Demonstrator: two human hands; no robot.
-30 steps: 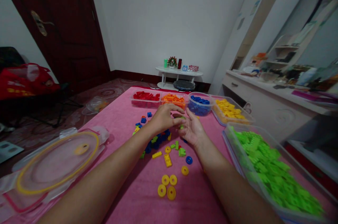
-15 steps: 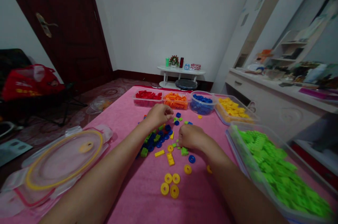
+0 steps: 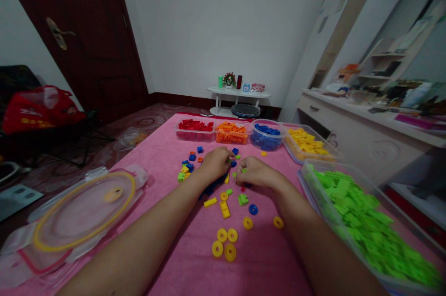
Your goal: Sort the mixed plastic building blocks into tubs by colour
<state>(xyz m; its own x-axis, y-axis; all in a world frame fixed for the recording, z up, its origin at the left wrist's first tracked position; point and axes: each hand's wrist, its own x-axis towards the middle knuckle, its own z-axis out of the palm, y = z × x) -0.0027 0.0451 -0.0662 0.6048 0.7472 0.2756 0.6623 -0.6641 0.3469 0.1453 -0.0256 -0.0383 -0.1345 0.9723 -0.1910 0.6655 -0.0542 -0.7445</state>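
My left hand (image 3: pixel 218 164) bends over the loose pile of toy bricks, fingertips pressed together by a small blue brick (image 3: pixel 235 151). A speck of green shows at those fingertips, too small to name. To its right, my right hand (image 3: pixel 258 173) is closed, with a small green brick (image 3: pixel 244 170) at its fingers. Below the hands lie a green brick (image 3: pixel 243 200), a blue ring (image 3: pixel 253 209) and a long yellow brick (image 3: pixel 225 209). Mixed bricks (image 3: pixel 186 170) spread left of my left wrist, and my left forearm hides part of the dark blue pile.
Along the back stand tubs of red (image 3: pixel 195 134), orange (image 3: pixel 232 137), blue (image 3: pixel 267 140) and yellow bricks (image 3: pixel 308 152). A large tub of green bricks (image 3: pixel 369 226) stands right. Clear lids (image 3: pixel 87 212) lie left. Several yellow rings (image 3: pixel 230 253) sit on the pink cloth (image 3: pixel 188 263).
My left hand has shifted right and slightly down, uncovering bricks on the left and covering more of the blue pile. My right hand has moved a little up, and a yellow ring beside its forearm shows fully.
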